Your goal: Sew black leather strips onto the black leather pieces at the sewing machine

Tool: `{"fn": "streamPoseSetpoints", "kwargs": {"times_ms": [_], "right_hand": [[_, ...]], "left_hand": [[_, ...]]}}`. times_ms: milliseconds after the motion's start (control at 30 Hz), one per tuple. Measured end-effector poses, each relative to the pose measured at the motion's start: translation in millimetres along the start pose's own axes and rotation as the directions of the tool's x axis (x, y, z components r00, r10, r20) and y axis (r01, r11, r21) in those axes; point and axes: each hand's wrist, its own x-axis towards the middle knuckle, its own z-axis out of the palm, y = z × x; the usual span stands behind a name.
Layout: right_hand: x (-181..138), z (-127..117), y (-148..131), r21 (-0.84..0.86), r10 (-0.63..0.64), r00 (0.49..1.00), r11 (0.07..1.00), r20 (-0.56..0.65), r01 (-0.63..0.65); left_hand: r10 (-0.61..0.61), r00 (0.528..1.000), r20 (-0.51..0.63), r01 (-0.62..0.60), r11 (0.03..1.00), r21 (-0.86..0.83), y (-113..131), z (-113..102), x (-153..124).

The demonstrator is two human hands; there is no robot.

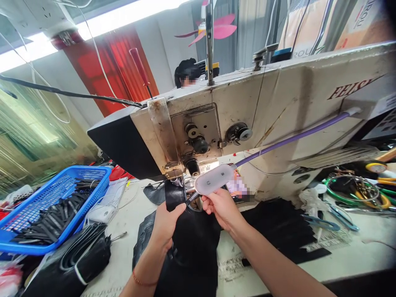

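A black, leather-like piece [194, 255] hangs over the table's front and runs up under the needle area of a sewing machine [198, 123]. My left hand [163, 225] grips its left edge, thumb on top, just in front of the presser foot [177, 182]. My right hand [221, 206] is closed in a pinch to the right of the needle area, below an oval white lamp [215, 180]. What its fingertips hold is too small to make out. A short dark strip [192, 199] with a pale edge shows between the two hands.
At left stand a blue basket [58, 245] of black strips and a tied black bundle [83, 255]. Black pieces [278, 227], blue snips [343, 218] and a green ring [352, 192] with tools lie right. A phone [236, 185] leans behind the lamp. Another person [187, 72] sits beyond.
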Motion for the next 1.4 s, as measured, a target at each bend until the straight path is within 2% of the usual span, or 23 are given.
{"fn": "streamPoseSetpoints", "kwargs": {"times_ms": [267,1167,1400], "right_hand": [[-0.2,0.9,-1.7,-0.031,-0.001,1.000,1.000,-0.001,0.001],[-3.9,1.3,-2.8,0.022,-0.020,1.000,1.000,0.009,0.020],[-3.1,1.1,-0.7,0.014,-0.024,1.000,1.000,0.016,0.024]], "left_hand": [[0.000,1.000,-0.004,0.000,1.000,-0.002,0.3,0.5,-0.4],[0.052,0.998,0.024,-0.051,0.998,-0.021,-4.1,0.2,-0.2],[0.021,1.000,-0.002,-0.021,1.000,-0.014,-2.0,1.5,-0.1]]}}
